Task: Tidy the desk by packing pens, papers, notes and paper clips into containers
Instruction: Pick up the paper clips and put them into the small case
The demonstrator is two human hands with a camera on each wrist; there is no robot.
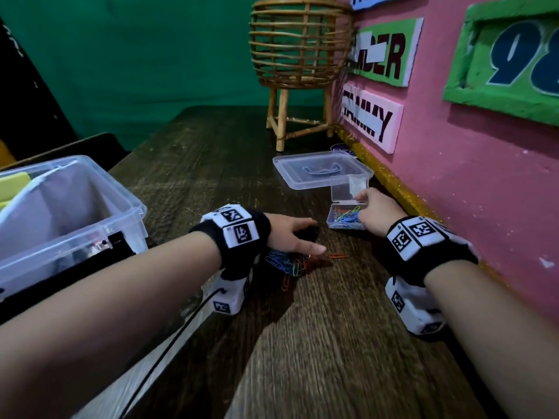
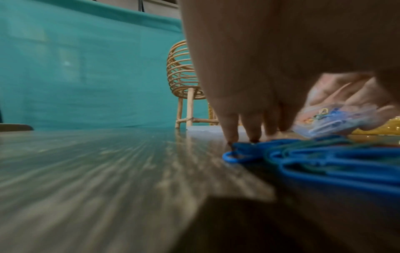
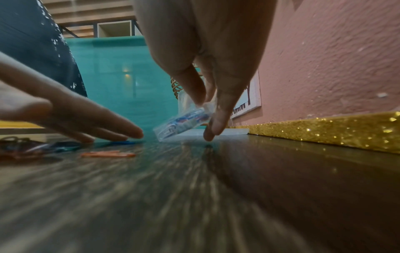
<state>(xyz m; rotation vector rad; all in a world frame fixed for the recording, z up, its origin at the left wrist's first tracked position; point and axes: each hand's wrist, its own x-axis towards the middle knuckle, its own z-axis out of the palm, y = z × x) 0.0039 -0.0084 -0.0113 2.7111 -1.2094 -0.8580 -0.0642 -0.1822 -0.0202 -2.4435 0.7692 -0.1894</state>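
A heap of coloured paper clips (image 1: 289,264) lies on the dark wooden desk (image 1: 317,343). My left hand (image 1: 308,237) is spread over it with straight fingers; its fingertips (image 2: 231,133) touch the blue paper clips (image 2: 335,159). One orange clip (image 1: 338,255) lies apart to the right. My right hand (image 1: 361,198) pinches a small clear box (image 1: 346,219) half full of clips, its lid (image 1: 349,187) standing open. The right wrist view shows the small box (image 3: 184,123) tilted, one edge lifted off the desk, between the fingers of the right hand (image 3: 207,111).
A large clear bin (image 1: 127,204) holding papers stands at the left. Its flat clear lid (image 1: 317,173) lies behind the small box. A wicker basket on legs (image 1: 299,55) stands at the back. A pink wall with a gold glitter strip (image 1: 402,195) borders the right.
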